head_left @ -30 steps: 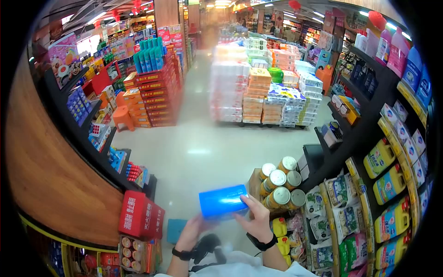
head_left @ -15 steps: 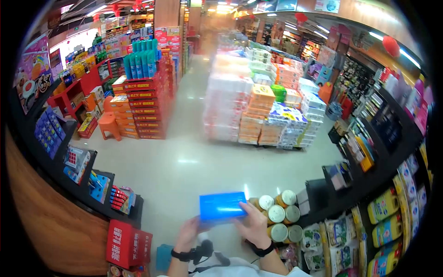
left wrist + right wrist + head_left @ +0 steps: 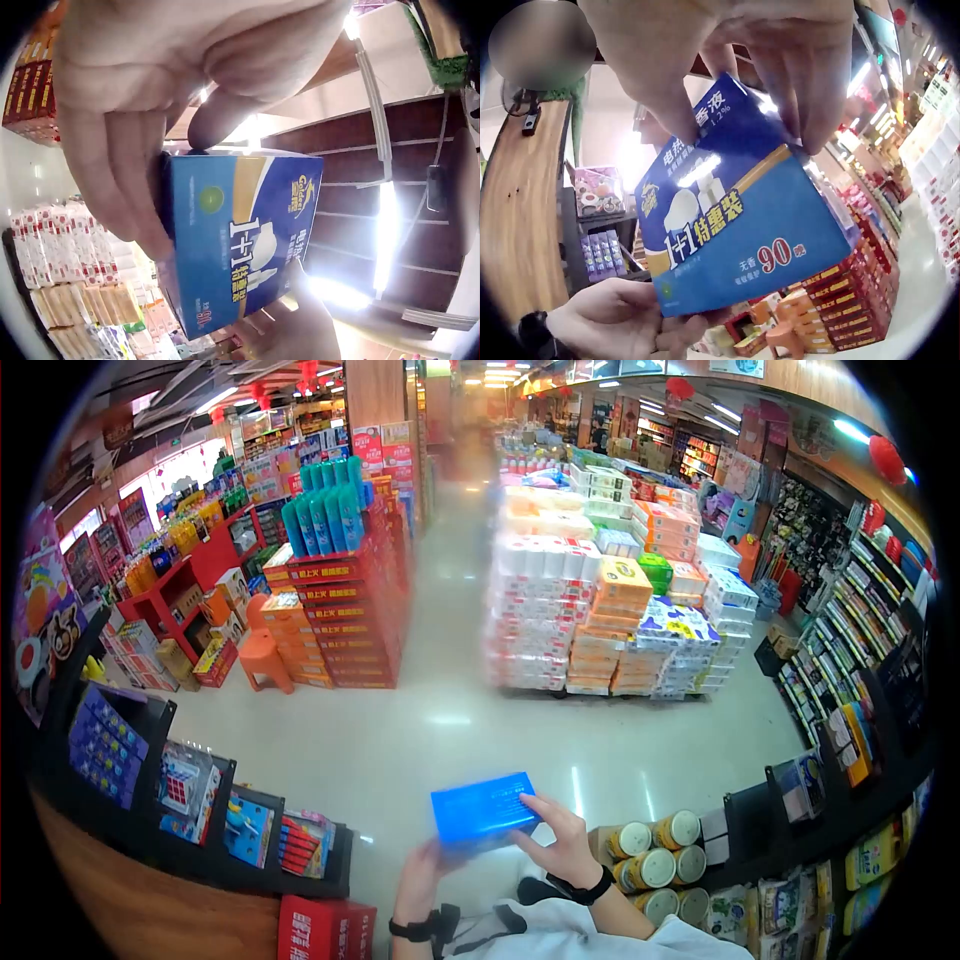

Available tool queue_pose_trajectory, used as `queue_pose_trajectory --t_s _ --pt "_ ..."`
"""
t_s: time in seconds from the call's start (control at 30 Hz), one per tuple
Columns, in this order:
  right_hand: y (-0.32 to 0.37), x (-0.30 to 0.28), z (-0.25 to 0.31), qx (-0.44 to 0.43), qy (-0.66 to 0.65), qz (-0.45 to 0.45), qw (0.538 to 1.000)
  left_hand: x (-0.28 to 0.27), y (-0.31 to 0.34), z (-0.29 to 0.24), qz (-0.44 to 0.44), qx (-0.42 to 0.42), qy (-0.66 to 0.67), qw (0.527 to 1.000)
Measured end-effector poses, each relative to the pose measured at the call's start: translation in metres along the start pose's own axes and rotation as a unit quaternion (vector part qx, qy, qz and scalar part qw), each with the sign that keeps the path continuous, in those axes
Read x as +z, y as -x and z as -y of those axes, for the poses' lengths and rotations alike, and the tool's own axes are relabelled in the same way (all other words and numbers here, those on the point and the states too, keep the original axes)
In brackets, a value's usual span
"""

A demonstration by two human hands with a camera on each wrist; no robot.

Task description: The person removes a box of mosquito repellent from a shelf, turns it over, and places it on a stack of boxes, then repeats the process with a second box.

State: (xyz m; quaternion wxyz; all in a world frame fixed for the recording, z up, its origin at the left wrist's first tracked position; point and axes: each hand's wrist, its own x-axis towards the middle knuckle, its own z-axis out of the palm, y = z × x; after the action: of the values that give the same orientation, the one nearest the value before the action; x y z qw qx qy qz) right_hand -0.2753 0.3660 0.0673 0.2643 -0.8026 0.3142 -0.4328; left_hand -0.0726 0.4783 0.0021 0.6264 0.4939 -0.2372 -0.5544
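A blue box (image 3: 484, 809) is held up between both hands in the head view. The left hand (image 3: 419, 875) grips its left end, and the right hand (image 3: 558, 842) pinches its right end, thumb and fingers on opposite sides. In the left wrist view the box (image 3: 247, 232) shows a printed face with "1+1", the left hand (image 3: 172, 82) curled over one end. The right wrist view has the box (image 3: 742, 217) tilted, with the right hand (image 3: 735, 67) gripping the top and the left hand (image 3: 622, 319) under the lower corner.
Wrapped paper packs (image 3: 545, 610) are stacked ahead; red cartons (image 3: 345, 620) with teal bottles (image 3: 325, 510) stand left of the aisle. Capped jars (image 3: 655, 868) sit at lower right. Dark shelves (image 3: 255, 875) curve along the left, above a red box (image 3: 325, 930).
The head view has turned, so the stacks, shelves and jars have shifted within it. Both hands keep hold of the blue box, which is now slightly tilted, its right end higher.
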Motion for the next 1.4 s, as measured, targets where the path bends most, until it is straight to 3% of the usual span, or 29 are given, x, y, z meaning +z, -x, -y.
queue_pose_trajectory --t_s 0.17,0.3,0.4,0.5,0.73,1.07,1.4 --pt "-0.055 0.029 -0.037 -0.038 -0.016 0.039 0.998 -0.010 -0.047 -0.012 -0.045 -0.001 -0.001 0.999" --pt "-0.109 0.050 -0.065 -0.028 -0.041 0.058 0.997 -0.022 -0.094 -0.016 -0.047 0.018 0.039 0.998" --pt "-0.154 0.076 -0.101 -0.021 -0.086 0.063 0.994 -0.035 -0.141 -0.024 -0.099 0.056 0.005 0.993" --pt "-0.217 0.092 -0.125 -0.047 -0.083 0.067 0.993 -0.026 -0.193 -0.067 -0.129 0.052 -0.020 0.990" --pt "-0.334 0.112 -0.179 -0.086 -0.074 0.027 0.993 -0.023 -0.316 -0.110 -0.081 0.116 -0.056 0.988" --pt "-0.422 0.131 -0.268 0.012 -0.100 0.028 0.995 -0.014 -0.454 -0.149 -0.018 -0.011 0.025 0.999" --pt "-0.556 0.196 -0.331 0.087 -0.089 -0.034 0.992 -0.055 -0.636 -0.214 0.039 -0.036 -0.057 0.997"
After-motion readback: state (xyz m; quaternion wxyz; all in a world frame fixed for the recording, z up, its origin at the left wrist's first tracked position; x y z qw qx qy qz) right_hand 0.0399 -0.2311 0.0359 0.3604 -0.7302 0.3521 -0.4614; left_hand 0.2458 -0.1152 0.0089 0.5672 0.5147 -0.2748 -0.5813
